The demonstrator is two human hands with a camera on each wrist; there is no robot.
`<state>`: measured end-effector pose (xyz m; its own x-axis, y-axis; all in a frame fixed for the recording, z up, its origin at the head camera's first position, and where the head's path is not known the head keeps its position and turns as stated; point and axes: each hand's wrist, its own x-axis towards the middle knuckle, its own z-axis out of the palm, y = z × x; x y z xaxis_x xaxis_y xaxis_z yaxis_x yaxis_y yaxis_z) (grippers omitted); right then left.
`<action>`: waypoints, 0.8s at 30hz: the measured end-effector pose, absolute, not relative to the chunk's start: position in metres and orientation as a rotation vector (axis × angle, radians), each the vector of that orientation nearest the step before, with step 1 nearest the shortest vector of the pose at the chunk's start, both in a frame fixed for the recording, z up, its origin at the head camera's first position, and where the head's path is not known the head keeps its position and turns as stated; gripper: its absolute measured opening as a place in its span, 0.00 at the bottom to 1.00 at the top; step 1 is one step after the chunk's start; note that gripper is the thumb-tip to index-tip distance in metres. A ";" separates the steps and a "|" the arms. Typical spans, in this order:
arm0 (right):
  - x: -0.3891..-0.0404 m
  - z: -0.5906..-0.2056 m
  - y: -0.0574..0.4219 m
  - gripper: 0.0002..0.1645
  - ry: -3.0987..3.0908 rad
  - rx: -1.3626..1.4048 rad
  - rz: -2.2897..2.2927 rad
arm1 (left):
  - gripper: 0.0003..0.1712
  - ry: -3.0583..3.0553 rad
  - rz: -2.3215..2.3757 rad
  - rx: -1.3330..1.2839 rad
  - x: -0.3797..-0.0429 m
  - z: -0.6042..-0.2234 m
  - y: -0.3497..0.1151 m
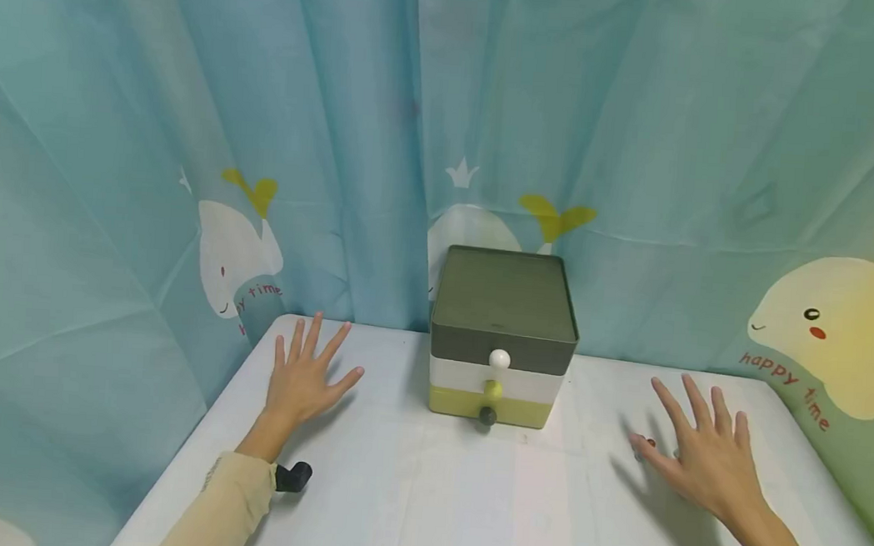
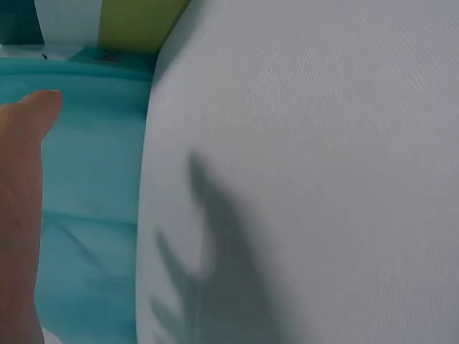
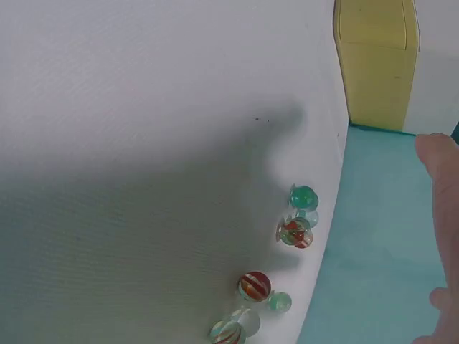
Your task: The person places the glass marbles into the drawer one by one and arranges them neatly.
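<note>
My left hand, its fingers spread, hovers over the left part of the white table and holds nothing. On the other side my right hand is spread too, above several glass marbles. The right wrist view shows them on the table: a green marble, a red-striped marble and others, clear or swirled. From the head view the hand hides most of them. Between the hands, at the back, stands a small three-tier drawer box in dark green, white and yellow-green, with round knobs. Its drawers look closed.
The white table has a striped cloth and ends at a blue-green curtain printed with whales. The curtain hangs close behind the drawer box and along both sides. A black wrist device sits at the left sleeve.
</note>
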<state>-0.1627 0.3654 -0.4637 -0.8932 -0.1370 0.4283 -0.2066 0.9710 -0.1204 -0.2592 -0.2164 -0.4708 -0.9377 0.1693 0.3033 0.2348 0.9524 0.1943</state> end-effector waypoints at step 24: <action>-0.181 -0.427 0.324 0.58 -2.450 0.658 0.470 | 0.47 -2.796 -1.191 -0.536 -0.268 -0.433 -0.158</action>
